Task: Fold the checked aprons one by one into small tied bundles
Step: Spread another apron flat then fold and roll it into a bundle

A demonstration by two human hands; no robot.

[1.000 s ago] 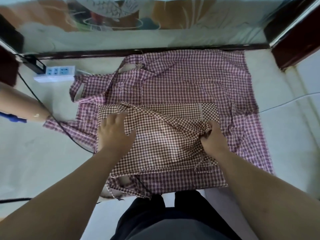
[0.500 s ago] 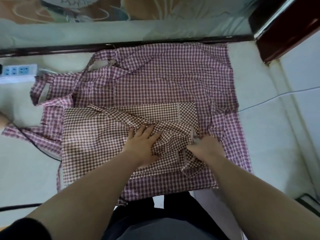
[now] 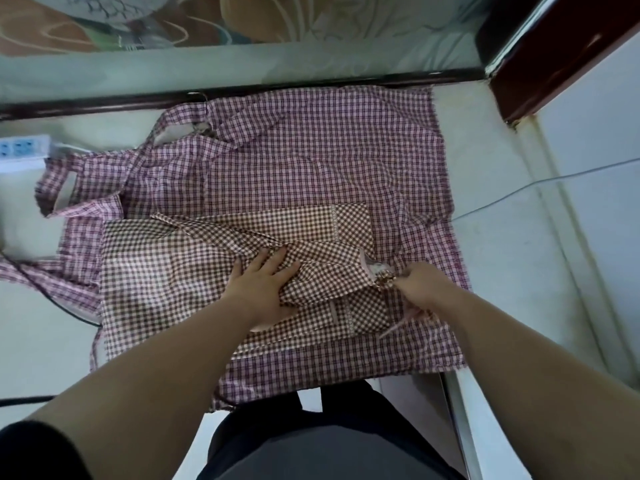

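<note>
A brown-and-white checked apron (image 3: pixel 162 278) lies partly folded on top of a larger pink-and-purple checked apron (image 3: pixel 318 161) spread on the pale floor. My left hand (image 3: pixel 265 289) presses flat on the middle of the brown apron, fingers straight and spread. My right hand (image 3: pixel 417 284) pinches a bunched corner of the brown apron at its right edge, lifting it a little off the pink one. A thin pink strap (image 3: pixel 401 322) trails out under my right wrist.
A white power strip (image 3: pixel 22 148) with a dark cable (image 3: pixel 41 289) lies at the left. A thin grey wire (image 3: pixel 540 183) crosses the floor on the right. A dark wooden frame (image 3: pixel 554 57) stands at the back right. My dark-trousered legs (image 3: pixel 322 438) are below.
My left hand slid from the brown apron's left part to its middle. My right hand pulled the bunched corner out to the right. The view shifted right, and a person's arm left the left edge.
</note>
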